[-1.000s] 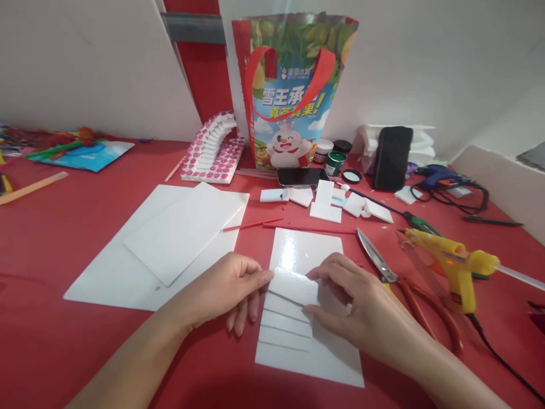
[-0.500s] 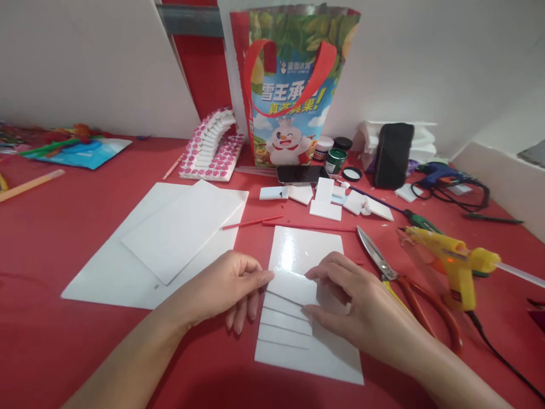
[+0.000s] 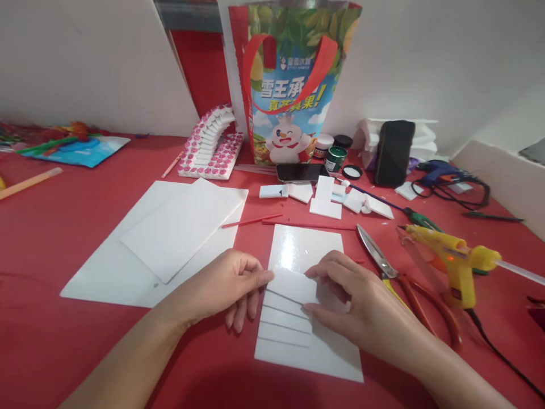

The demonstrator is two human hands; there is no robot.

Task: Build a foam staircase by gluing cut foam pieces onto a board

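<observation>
A white board (image 3: 336, 358) lies on the red table, with several thin white strips (image 3: 286, 314) overlapping like steps on its left half. The uppermost white piece (image 3: 292, 286) is held at both ends. At its left end, my left hand (image 3: 242, 284) pinches the edge between thumb and index finger, the other fingers curled below. My right hand (image 3: 347, 295) grips the right end, thumb at the lower corner and fingertips at the upper one. Its palm arches over the board's right side.
Scissors (image 3: 383, 264) and a yellow glue gun (image 3: 462, 258) lie to the right. White sheets (image 3: 106, 255) are at left. Behind are small white pieces (image 3: 326, 208), paint jars (image 3: 335, 159), phones (image 3: 394, 153), a pink-dotted stair model (image 3: 210, 145) and a bag (image 3: 293, 91).
</observation>
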